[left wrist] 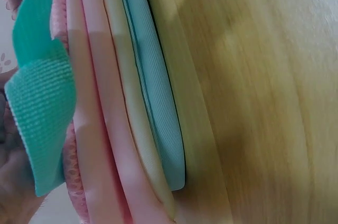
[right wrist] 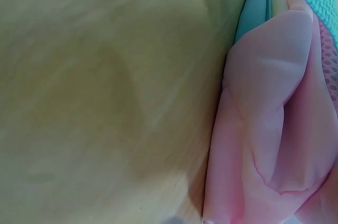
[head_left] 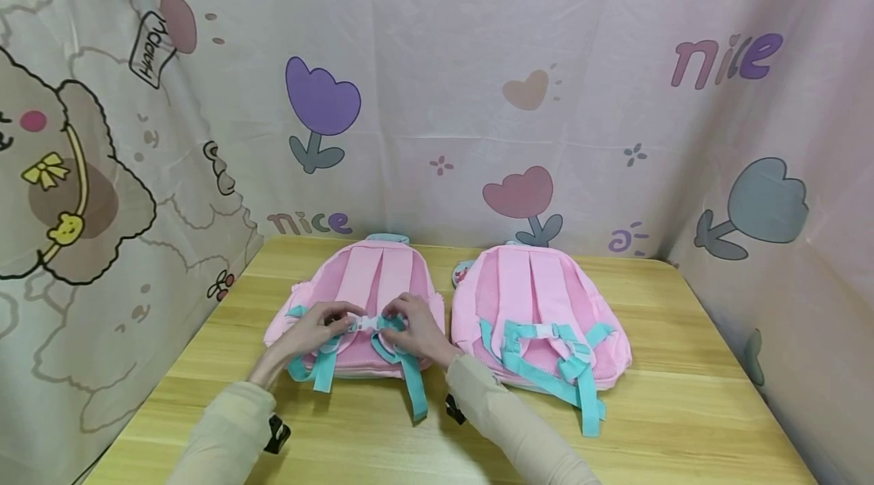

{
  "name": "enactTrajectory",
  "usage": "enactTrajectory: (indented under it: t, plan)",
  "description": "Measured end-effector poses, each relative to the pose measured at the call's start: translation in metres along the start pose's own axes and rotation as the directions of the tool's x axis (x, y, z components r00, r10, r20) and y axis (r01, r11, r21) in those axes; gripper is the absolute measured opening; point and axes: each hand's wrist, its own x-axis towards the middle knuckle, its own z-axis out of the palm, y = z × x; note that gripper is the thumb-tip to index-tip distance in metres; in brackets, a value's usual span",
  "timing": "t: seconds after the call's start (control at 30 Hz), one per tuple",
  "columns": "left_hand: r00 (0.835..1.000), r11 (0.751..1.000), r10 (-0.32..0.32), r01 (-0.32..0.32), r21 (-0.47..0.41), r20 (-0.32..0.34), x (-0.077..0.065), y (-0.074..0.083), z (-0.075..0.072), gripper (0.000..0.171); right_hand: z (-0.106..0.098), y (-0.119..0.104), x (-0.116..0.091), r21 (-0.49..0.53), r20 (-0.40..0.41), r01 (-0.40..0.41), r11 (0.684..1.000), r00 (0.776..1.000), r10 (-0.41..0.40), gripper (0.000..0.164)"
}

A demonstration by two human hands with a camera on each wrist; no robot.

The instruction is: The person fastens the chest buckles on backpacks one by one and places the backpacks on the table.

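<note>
A pink backpack (head_left: pixel 355 280) lies back side up on the table, its shoulder straps facing me. Across those straps runs a teal chest strap with a white buckle (head_left: pixel 369 323), whose two halves appear joined. My left hand (head_left: pixel 317 329) pinches the buckle's left end, and my right hand (head_left: pixel 419 329) pinches the teal webbing at its right end. Loose teal strap ends (head_left: pixel 415 386) hang toward the front. In the left wrist view, a teal strap (left wrist: pixel 45 92) covers part of the hand beside the bag's layered edge. The right wrist view shows pink fabric (right wrist: pixel 269 76) but no fingers clearly.
To the right lies a second pink backpack (head_left: pixel 471 310), also back side up, with its white buckle (head_left: pixel 544 331) joined and teal straps trailing forward. Both bags rest on a wooden table (head_left: pixel 683 394). A printed curtain (head_left: pixel 437 90) hangs behind and at the sides.
</note>
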Motion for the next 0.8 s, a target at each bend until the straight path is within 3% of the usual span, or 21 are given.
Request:
enactTrajectory:
  t: [0.2, 0.5, 0.8]
  plan:
    - [0.997, 0.997, 0.073, -0.073, 0.025, 0.016, 0.0031, -0.0023, 0.0016, 0.031, -0.0032, -0.0009, -0.0012, -0.004, 0.009, 0.017, 1.000, 1.000, -0.017, 0.019]
    - [0.997, 0.996, 0.073, -0.071, 0.050, -0.028, 0.0045, -0.0026, 0.0071, 0.024, -0.0036, -0.0022, -0.0040, -0.012, 0.016, 0.023, 1.000, 1.000, -0.023, 0.020]
    - [0.998, 0.997, 0.059, -0.058, 0.044, -0.037, 0.0065, -0.0015, 0.0098, 0.023, -0.0050, -0.0035, -0.0043, -0.028, 0.024, -0.033, 0.999, 0.999, 0.033, 0.021]
